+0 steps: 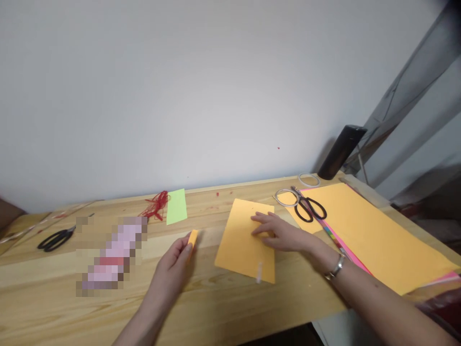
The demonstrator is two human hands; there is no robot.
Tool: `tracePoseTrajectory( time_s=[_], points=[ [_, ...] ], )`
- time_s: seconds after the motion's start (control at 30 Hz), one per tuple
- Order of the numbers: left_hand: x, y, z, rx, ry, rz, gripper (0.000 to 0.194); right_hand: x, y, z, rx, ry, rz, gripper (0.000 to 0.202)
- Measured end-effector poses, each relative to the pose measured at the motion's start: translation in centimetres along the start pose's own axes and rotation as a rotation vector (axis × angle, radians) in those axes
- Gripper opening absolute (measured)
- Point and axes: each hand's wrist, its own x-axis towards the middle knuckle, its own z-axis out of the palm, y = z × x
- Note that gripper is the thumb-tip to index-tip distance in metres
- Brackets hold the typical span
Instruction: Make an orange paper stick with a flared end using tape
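Note:
Between its thumb and fingers my left hand (pixel 175 257) grips a small folded strip of orange paper (pixel 193 237). A larger orange paper sheet (pixel 234 245) lies flat on the wooden table, right of that hand. Over its upper right part is my right hand (pixel 275 230), fingers spread; I cannot tell whether the fingertips press on it. Near the sheet's lower edge sits a short piece of clear tape (pixel 259 272). A silver bracelet (pixel 335 267) circles my right wrist.
Black-handled scissors (pixel 306 209) and tape rolls (pixel 287 197) lie right, beside large orange sheets (pixel 374 230) and a black cylinder (pixel 340 153). Red string (pixel 156 205), green paper (pixel 176 206), other scissors (pixel 57 239) and a blurred-out item (pixel 115 254) are left. A wall (pixel 216 96) stands behind.

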Motion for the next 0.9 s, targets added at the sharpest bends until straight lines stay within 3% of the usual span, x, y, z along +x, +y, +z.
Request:
tracePoseTrajectory(
  time_s=[0.07, 0.13, 0.23, 0.33, 0.47, 0.57, 0.67, 0.77, 0.83, 0.9],
  points=[
    [-1.1, 0.4, 0.8, 0.076, -0.065, 0.042, 0.023, -0.8, 0.6, 0.1, -0.010, 0.140, 0.065, 0.038],
    [-2.5, 0.5, 2.1, 0.136, -0.242, 0.046, 0.024, -0.9, 0.7, 0.6, -0.060, 0.250, 0.143, 0.043],
    [-3.9, -0.2, 3.8, 0.228, -0.306, 0.036, 0.027, -0.3, 0.4, 1.1, -0.117, 0.252, 0.207, 0.057],
    [-4.3, -0.9, 4.3, 0.266, -0.335, 0.063, 0.036, 0.9, 0.0, 0.7, -0.157, 0.218, 0.186, 0.069],
    [-4.4, -0.6, 3.9, 0.260, -0.280, 0.020, 0.033, 2.7, -0.1, -0.6, -0.200, 0.220, 0.220, 0.073],
    [-4.4, 0.0, 3.6, 0.247, -0.209, 0.001, 0.031, 3.6, -0.8, -0.8, -0.179, 0.205, 0.371, 0.074],
    [-4.1, -0.2, 3.0, 0.275, -0.149, 0.055, 0.033, 3.6, -1.9, -0.6, -0.121, 0.149, 0.478, 0.044],
    [-3.4, -0.6, 1.6, 0.313, -0.093, 0.108, 0.036, 2.5, -2.5, -1.1, -0.039, 0.104, 0.438, 0.021],
    [-3.0, -0.6, 0.5, 0.362, -0.010, 0.140, 0.034, 0.9, -2.2, -1.8, 0.046, 0.185, 0.400, 0.024],
    [-2.7, -0.2, -0.6, 0.407, 0.063, 0.195, 0.034, -1.3, -1.7, -2.2, 0.147, 0.531, 0.395, 0.030]
  ],
)
